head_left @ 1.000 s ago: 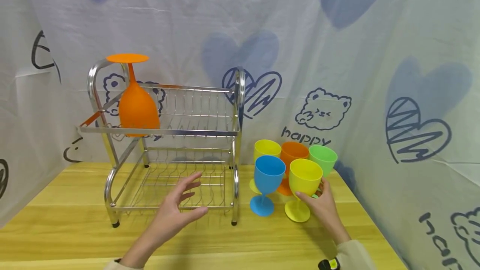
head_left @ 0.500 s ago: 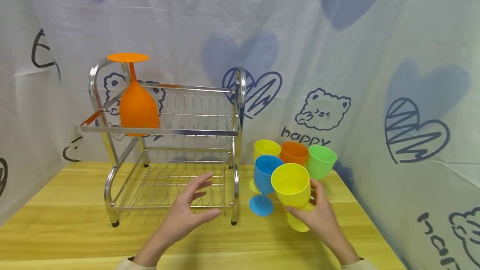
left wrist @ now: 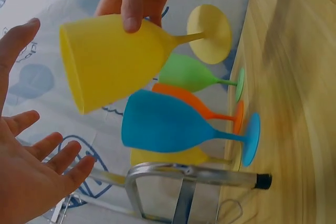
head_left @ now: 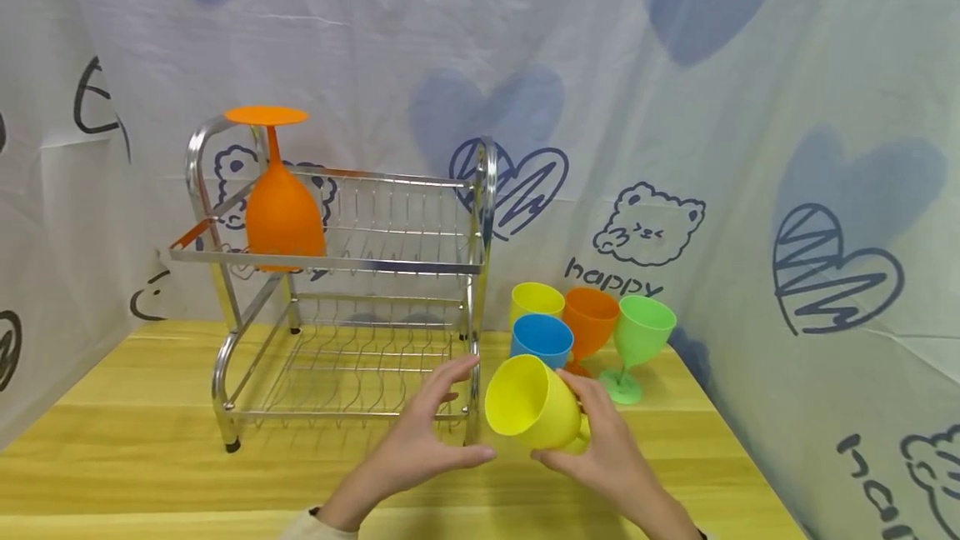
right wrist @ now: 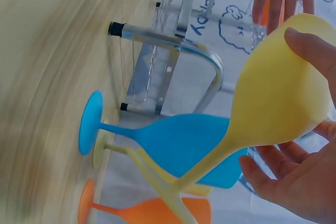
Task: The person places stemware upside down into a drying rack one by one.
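My right hand [head_left: 611, 457] grips a yellow goblet [head_left: 551, 415] by its bowl, with thumb and fingers on opposite sides. The goblet is raised off the table and tilted, its mouth turned left toward my left hand [head_left: 420, 440]. That left hand has its fingers spread and holds nothing; a gap separates it from the goblet's rim, as the left wrist view also shows. Just behind the held goblet stands a blue goblet [head_left: 542, 336], partly hidden. Another yellow goblet [head_left: 536, 300], an orange goblet [head_left: 590, 319] and a green goblet [head_left: 643, 332] stand upright around it.
A two-tier metal dish rack [head_left: 375, 263] stands left of the goblets. On its upper tier, at the left, an orange goblet [head_left: 285, 215] sits upside down. Wood-grain table [head_left: 135, 457] lies beneath, and a printed cloth [head_left: 360, 48] hangs behind and at the sides.
My right hand has lifted the yellow goblet from the table, carried it left and tipped it toward the left hand. The left hand has moved right, nearer to it.
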